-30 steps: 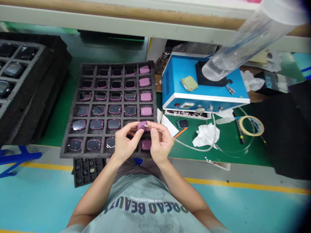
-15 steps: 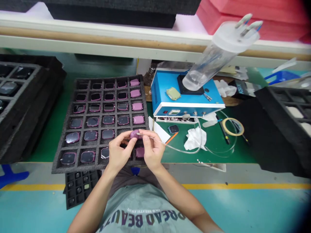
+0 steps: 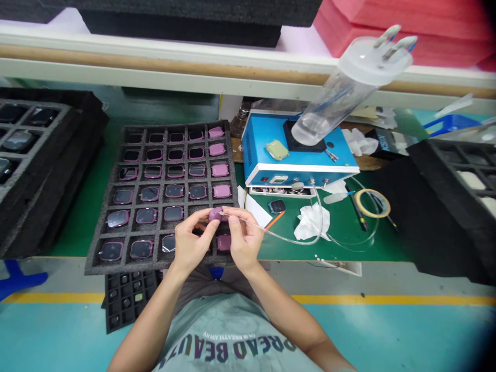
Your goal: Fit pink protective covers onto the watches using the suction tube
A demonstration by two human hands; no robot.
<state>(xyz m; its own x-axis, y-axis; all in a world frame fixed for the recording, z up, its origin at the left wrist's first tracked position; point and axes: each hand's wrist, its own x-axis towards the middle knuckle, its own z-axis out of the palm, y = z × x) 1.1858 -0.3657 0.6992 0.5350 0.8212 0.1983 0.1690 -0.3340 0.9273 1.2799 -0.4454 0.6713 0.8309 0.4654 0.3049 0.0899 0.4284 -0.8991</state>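
Note:
My left hand (image 3: 190, 243) is closed on a small purple watch case (image 3: 214, 214), pinched between thumb and fingers above the foam tray. Opposite it, my right hand (image 3: 245, 242) grips the end of a thin clear tube (image 3: 284, 238), whose tip touches or nearly touches the case. The fingers hide part of the case's far side. Beneath both hands lies the dark foam tray (image 3: 92, 262). Purple-framed watches with dark screens fill many of its compartments, and pink-purple watch cases (image 3: 220, 170) stand in its right column. The tube curves toward a blue machine (image 3: 259, 137).
On the machine stand a tilted clear cylinder (image 3: 329, 106) and a pale green watch case (image 3: 277, 150). Crumpled tissue (image 3: 312, 221), a dark watch (image 3: 276, 206) and a tape roll (image 3: 372, 203) lie on the green bench. Stacked foam trays (image 3: 36, 170) flank the left; a shelf (image 3: 163, 71) crosses above.
Both hands hold nearly the same pose, with the tube tip still at the purple watch case. The view has shifted slightly.

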